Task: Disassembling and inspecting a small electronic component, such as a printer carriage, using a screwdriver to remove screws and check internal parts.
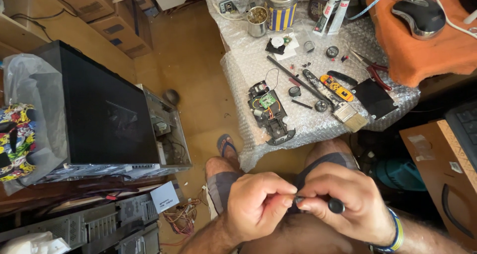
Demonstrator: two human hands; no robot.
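My left hand [258,207] and my right hand [345,199] meet over my lap at the bottom of the view. Both pinch a small dark part with a round black knob [336,205] between the fingertips; the right hand holds the knob end, the left pinches the thin tip. Beyond my knees an opened toy car chassis [271,112] with a green circuit board and wires lies on the bubble wrap [238,70] that covers a low table.
On the bubble wrap lie small wheels, a black rod [298,80], an orange part [337,87], a paintbrush [350,116], red pliers [371,68], cans and a tin of screws [257,19]. A black computer case [107,110] stands at left, a speaker box [444,169] at right.
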